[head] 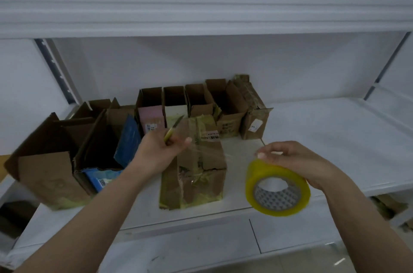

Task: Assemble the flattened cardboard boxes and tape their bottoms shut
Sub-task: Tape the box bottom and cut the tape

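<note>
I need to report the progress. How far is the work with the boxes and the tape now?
Done, apparently: a row of assembled boxes stands at the back of the shelf. In hand: the front box lies there with tape across it; the left hand holds a small knife at the tape strip, and the right hand holds the tape roll. Left: cutting and pressing the strip. No flat boxes are visible.

Single head-worn wide-angle view, looking forward and down, close onto a white shelf [335,138]. Upper shelf edge [201,4] spans frame top; both forearms enter from bottom corners. Floor strip visible lower right.
</note>
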Motion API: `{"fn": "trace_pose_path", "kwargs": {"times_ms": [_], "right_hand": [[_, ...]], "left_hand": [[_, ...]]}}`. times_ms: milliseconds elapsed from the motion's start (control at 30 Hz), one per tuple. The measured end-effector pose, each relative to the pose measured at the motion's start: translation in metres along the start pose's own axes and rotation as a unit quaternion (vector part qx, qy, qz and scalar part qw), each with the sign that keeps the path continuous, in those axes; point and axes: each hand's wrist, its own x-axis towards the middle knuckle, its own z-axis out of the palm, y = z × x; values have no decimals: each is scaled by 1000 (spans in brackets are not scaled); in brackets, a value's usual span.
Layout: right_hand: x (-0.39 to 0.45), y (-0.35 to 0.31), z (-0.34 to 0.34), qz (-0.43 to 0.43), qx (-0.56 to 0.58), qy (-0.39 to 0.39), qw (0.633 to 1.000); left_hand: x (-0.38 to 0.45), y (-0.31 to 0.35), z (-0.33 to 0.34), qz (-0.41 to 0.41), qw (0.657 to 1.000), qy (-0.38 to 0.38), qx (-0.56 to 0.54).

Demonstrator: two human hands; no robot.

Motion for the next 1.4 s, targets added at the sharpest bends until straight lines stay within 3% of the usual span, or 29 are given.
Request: {"fn": "trace_pose_path", "kwargs": {"times_ms": [133,333,467,633,867,1067,1267,1400], "right_hand": [[21,5,12,17,-184,45,982],[49,-5,25,-1,-340,79,937],[60,-10,30,3,-383,85,920],[76,8,39,27,-396,65,915],[90,42,52,16,-240,33,970],[88,47,56,17,-197,34,980],[84,45,58,31,-190,38,981],[81,43,59,38,-190,48,980]], "left_hand": [[-22,-37,7,-66,997,31,-37],[-37,-56,17,-93,989,87,-68],[-35,-64,20,-121,984,95,-91],[-36,-67,29,-183,969,63,-157],[-48,-63,43,-292,907,20,-303],[-53,-66,56,-286,902,43,-321],[-61,-80,73,-370,862,7,-347],[-53,-83,58,-324,888,24,-326]]}}
